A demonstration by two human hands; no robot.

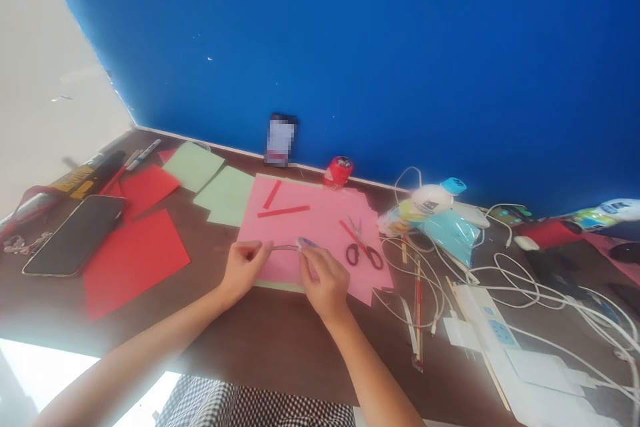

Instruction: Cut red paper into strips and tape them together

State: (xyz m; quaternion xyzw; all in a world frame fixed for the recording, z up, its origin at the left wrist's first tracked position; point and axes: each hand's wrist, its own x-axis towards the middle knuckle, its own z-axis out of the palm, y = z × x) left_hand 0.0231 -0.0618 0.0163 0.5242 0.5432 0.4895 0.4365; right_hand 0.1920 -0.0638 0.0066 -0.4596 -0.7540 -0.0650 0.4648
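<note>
My left hand (245, 265) pinches one end of a thin paper strip (285, 247) over the pink paper (320, 217). My right hand (324, 275) is closed around a small white and blue tool (306, 242), which looks like a glue stick or tape roller, with its tip at the strip's other end. Two red strips (283, 211) lie further back on the pink sheet. Red-handled scissors (361, 245) rest on the pink paper just right of my right hand.
Red sheets (133, 257) and green sheets (227, 195) lie at the left with a dark phone (75, 235) and markers (143, 154). A red tape roll (339, 171), a white bottle (425, 203), a power strip (493, 327) and tangled white cables (530, 287) crowd the right. A blue wall stands behind.
</note>
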